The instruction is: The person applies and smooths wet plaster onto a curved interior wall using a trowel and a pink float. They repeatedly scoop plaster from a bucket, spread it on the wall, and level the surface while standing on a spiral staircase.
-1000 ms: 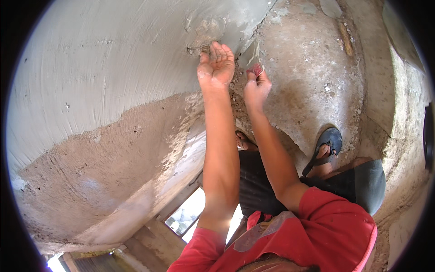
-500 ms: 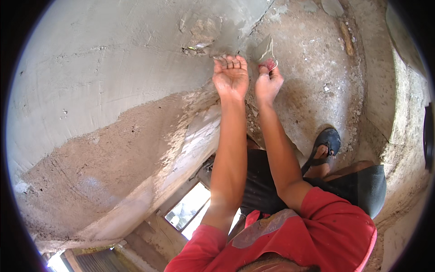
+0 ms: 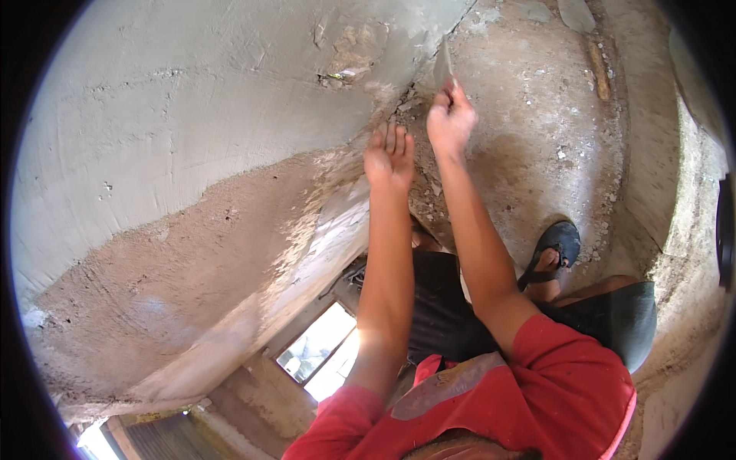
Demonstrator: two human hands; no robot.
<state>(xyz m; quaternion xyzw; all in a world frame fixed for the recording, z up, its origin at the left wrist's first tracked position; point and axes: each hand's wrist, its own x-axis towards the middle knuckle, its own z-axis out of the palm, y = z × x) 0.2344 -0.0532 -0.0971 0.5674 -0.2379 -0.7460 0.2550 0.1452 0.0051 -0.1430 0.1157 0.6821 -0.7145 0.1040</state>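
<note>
My right hand (image 3: 451,126) is closed round the handle of a trowel (image 3: 442,65). Its thin grey blade points away from me, seen nearly edge-on beside the foot of the wall. To the left, my left hand (image 3: 389,157) is palm up, fingers stretched out and a little bent, with nothing visible in it. It hovers near the lower edge of the wall (image 3: 207,107), which wears smooth grey plaster above and bare brown render below. A rough patch (image 3: 359,54) breaks the plaster ahead of the hands.
Crumbs of rubble (image 3: 410,100) line the corner where wall meets the dusty floor (image 3: 529,107). A sandalled foot (image 3: 558,244) stands on the right. Farther off lie a stick-like piece (image 3: 599,70) and a flat grey slab (image 3: 576,14). A bright window (image 3: 318,353) shows at lower left.
My left hand has drawn back toward me, away from the rough patch. The right hand has moved slightly forward, and the trowel has turned from broad side to nearly edge-on.
</note>
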